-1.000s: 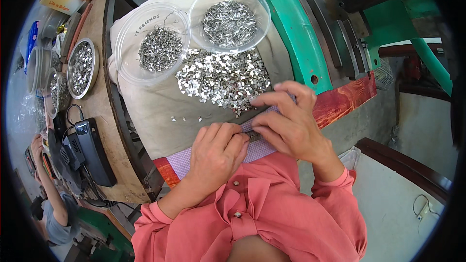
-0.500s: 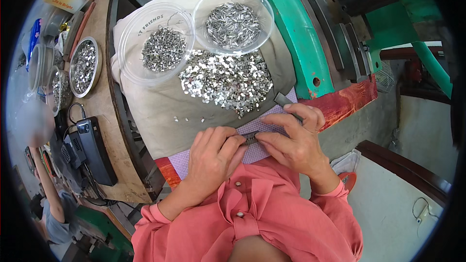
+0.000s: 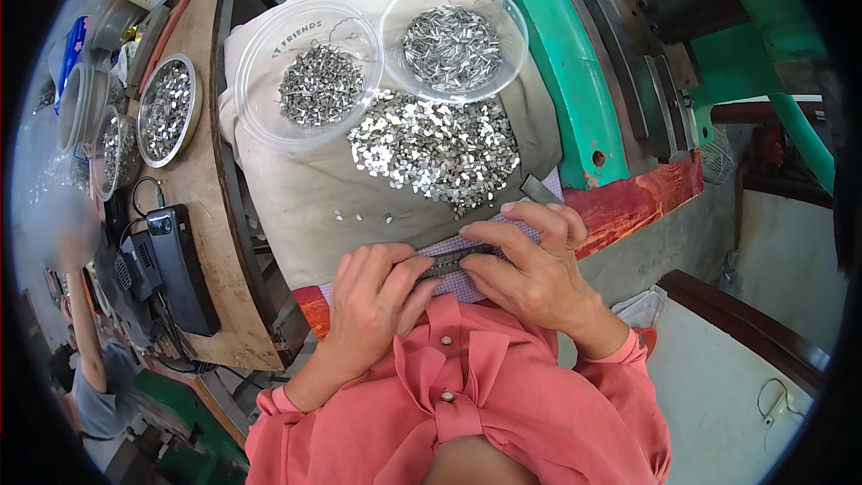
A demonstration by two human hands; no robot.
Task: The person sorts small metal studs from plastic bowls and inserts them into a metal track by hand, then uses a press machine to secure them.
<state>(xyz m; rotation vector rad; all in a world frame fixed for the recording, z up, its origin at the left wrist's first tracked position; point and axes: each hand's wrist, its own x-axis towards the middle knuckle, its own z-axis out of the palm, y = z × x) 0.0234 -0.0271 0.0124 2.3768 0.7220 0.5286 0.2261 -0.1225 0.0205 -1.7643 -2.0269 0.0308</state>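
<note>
Both my hands are closed on a narrow dark metal strip (image 3: 446,264) with a row of small teeth or slots, held low in front of my body. My left hand (image 3: 370,301) pinches its left end between thumb and fingers. At the other end, the thumb and fingertips of my right hand (image 3: 530,269) grip it. A flat grey metal bar (image 3: 537,189) shows just beyond my right fingers; whether they touch it I cannot tell. Past the hands, a pile of small shiny metal pieces (image 3: 440,153) lies on the grey-brown cloth (image 3: 296,207).
Two clear round tubs hold small metal parts: a left tub (image 3: 247,94) and a right tub (image 3: 519,45). A green machine (image 3: 584,126) stands at right. On the left wooden table (image 3: 224,242) are a metal bowl (image 3: 195,112) and black device (image 3: 184,260). Another person's arm (image 3: 85,323) shows beyond.
My hands have drawn slightly apart, my left hand moving left, so more of the dark strip shows between them. The whole view has shifted a little.
</note>
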